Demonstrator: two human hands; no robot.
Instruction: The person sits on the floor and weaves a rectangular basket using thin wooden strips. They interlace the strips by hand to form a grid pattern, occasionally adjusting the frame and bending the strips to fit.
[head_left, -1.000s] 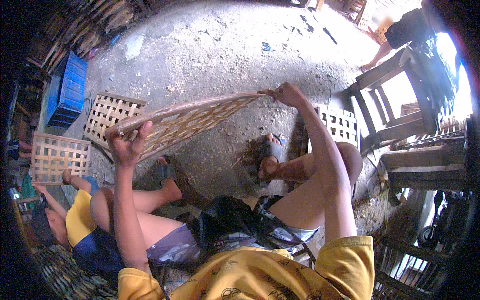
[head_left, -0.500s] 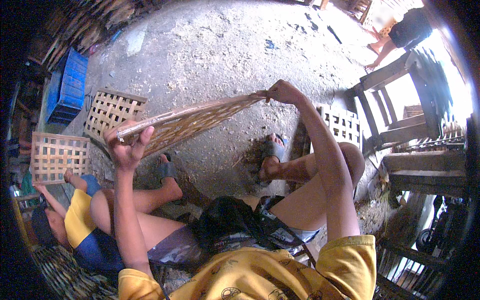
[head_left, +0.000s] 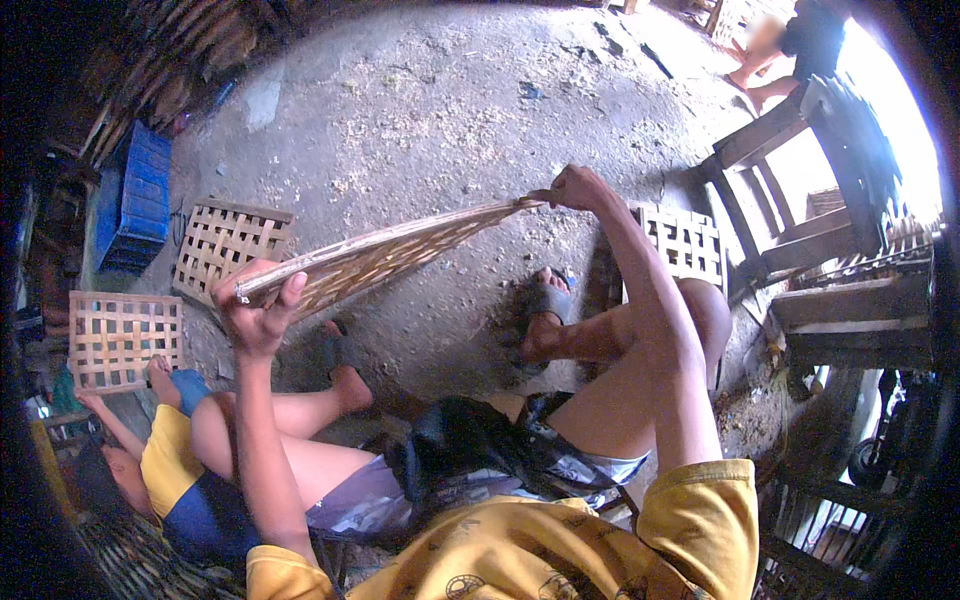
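Observation:
A flat woven bamboo panel [head_left: 400, 243] with a lattice of strips and a thicker rim hangs tilted between my hands, seen nearly edge-on. At its left end my left hand [head_left: 258, 310] grips the rim, with the thumb on the near side and the fingers behind. My right hand [head_left: 578, 188] is closed around the far right corner, and its arm reaches out over my right knee. The panel is held off the floor, above and in front of my sandalled feet. The fingertips of my right hand are partly hidden.
Similar lattice panels lie at left [head_left: 232, 245] and right [head_left: 683, 243]. A person in yellow and blue [head_left: 170, 450] holds another panel [head_left: 127, 340]. A blue crate [head_left: 134, 200] stands at far left, a wooden frame [head_left: 760, 195] at right. Another person [head_left: 790, 55] is at the upper right.
My grip on the panel stays the same, and the panel has barely shifted. The view has tilted slightly. The person at the upper right has changed posture.

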